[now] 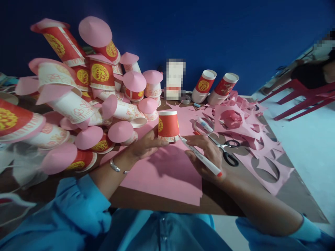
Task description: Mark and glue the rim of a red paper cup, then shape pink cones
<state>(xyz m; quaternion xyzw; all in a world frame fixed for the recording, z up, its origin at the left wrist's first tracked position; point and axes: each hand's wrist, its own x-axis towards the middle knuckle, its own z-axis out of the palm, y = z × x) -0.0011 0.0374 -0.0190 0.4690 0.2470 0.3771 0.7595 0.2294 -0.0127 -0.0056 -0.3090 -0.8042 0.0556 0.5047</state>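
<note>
A red paper cup (168,123) with yellow print stands upside down over pink paper sheets (167,174). My left hand (146,144) grips it from the left, the thumb along its lower rim. Its other fingers are partly hidden behind the cup. In my right hand (208,153) is a white marker pen (204,160) with a red end. The pen's tip points at the lower right rim of the cup; whether it touches the cup or the paper below, I cannot make out. Scissors with black handles (226,150) lie open just right of my right hand.
Paper cups topped with pink cones (102,73) are piled at the left. Two stacks of cups (204,85) lean against the blue wall. Cut pink scraps (261,139) cover the right side, near a tape roll (204,124). A red plastic stool (300,94) stands beyond.
</note>
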